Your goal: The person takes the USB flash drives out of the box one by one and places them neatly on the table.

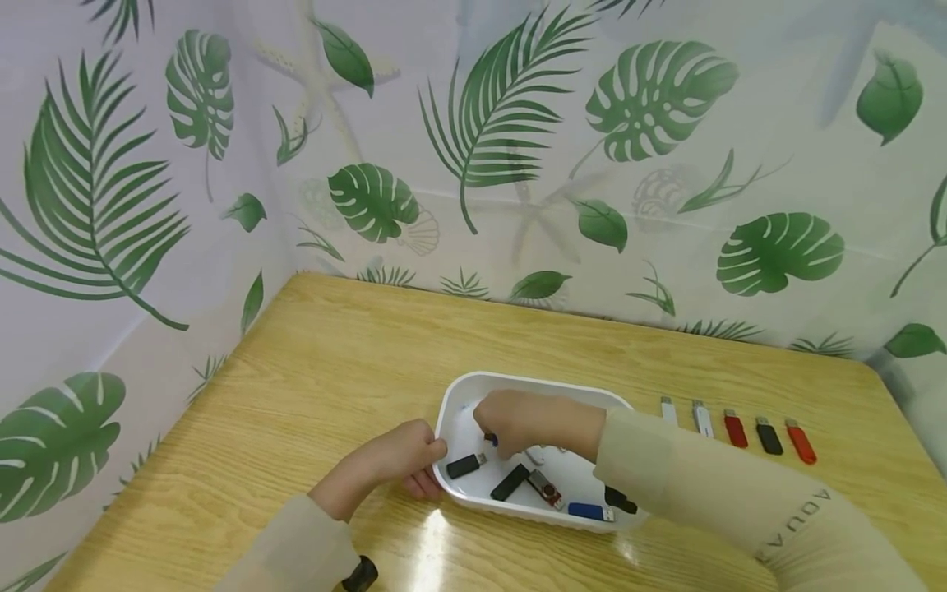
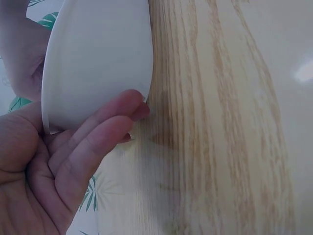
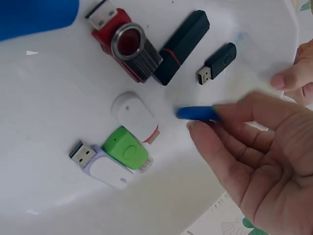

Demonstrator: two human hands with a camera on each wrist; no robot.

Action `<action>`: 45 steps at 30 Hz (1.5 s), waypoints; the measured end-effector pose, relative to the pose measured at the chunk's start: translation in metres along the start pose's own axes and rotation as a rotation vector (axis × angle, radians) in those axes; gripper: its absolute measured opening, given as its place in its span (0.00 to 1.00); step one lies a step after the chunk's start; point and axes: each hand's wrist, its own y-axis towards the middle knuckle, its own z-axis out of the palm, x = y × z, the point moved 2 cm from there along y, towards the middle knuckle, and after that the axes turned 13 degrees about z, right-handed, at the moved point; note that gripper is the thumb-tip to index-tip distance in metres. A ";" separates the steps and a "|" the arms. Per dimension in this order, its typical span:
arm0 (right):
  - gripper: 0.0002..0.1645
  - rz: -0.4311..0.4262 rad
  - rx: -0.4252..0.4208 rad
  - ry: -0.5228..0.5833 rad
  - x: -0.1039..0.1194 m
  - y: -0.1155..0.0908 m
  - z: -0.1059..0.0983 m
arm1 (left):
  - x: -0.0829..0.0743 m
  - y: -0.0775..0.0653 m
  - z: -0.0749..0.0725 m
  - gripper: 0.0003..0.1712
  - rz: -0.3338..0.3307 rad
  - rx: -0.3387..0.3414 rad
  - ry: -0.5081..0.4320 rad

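Note:
My left hand (image 1: 405, 454) grips the left end of a white plastic tray (image 1: 543, 381), thumb at the rim and fingers against the outer wall. Inside the tray, my right hand (image 1: 527, 418) pinches a blue USB flash drive (image 3: 195, 113) between thumb and forefinger. Close by lie a white flash drive (image 3: 134, 115) with a red end, a green one (image 3: 126, 147) and a lilac-and-white one (image 3: 107, 169). Toward the tray's near side are a small black drive (image 1: 464, 466), a long black one (image 1: 510, 483), a red swivel one (image 1: 546, 489) and another blue one (image 1: 588, 511).
Right of the tray, several flash drives stand in a row on the wooden table (image 1: 333, 345): a white one (image 1: 668, 409), a silver-white one (image 1: 702, 418), a dark red one (image 1: 735, 428), a black one (image 1: 769, 437) and a bright red one (image 1: 801, 442). Leaf-print cloth (image 1: 518, 238) encloses the back and left.

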 end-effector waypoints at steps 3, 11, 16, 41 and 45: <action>0.09 0.024 -0.006 -0.031 -0.003 -0.002 -0.002 | 0.001 0.000 0.001 0.18 -0.002 -0.002 -0.002; 0.08 0.035 -0.047 -0.030 -0.006 -0.001 0.007 | 0.000 0.000 0.002 0.18 -0.011 -0.006 -0.010; 0.14 0.038 -0.109 -0.062 0.001 0.003 0.020 | 0.000 0.000 0.001 0.18 -0.003 0.001 0.003; 0.13 0.007 -0.147 -0.132 0.006 0.008 0.022 | -0.001 -0.001 0.000 0.17 0.001 0.003 0.012; 0.12 0.037 -0.112 -0.122 0.000 0.004 0.015 | 0.000 -0.001 0.000 0.17 -0.001 0.005 0.011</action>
